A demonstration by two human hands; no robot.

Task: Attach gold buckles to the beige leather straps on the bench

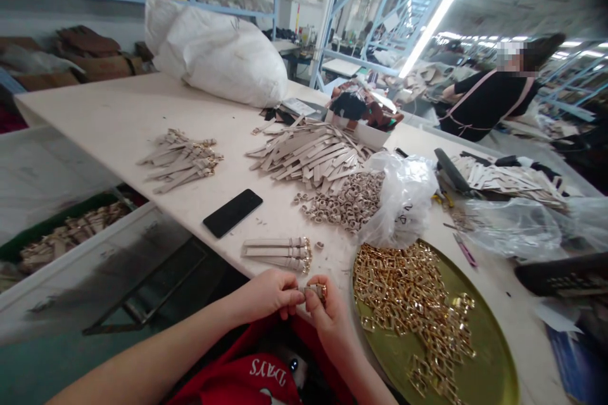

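Observation:
Close to the table's front edge, my left hand [273, 296] and my right hand [329, 311] meet with fingertips pinched on a small beige strap with a gold buckle [318, 292]. Most of that strap is hidden by my fingers. Just beyond lie several finished-looking beige straps with gold buckles [275, 254], side by side, and one loose beige loop [319, 245]. To the right of my right hand, a round olive-gold tray [494, 354] bears a heap of gold buckles [403, 285]. A pile of beige strap loops [349, 205] sits farther back.
A black phone [232, 212] lies left of the straps. Behind are a buckled-strap bundle [183, 158], a heap of flat beige strips [311, 152], a clear plastic bag [401, 196] and a large white sack [218, 54]. A co-worker [489, 101] stands at the far right.

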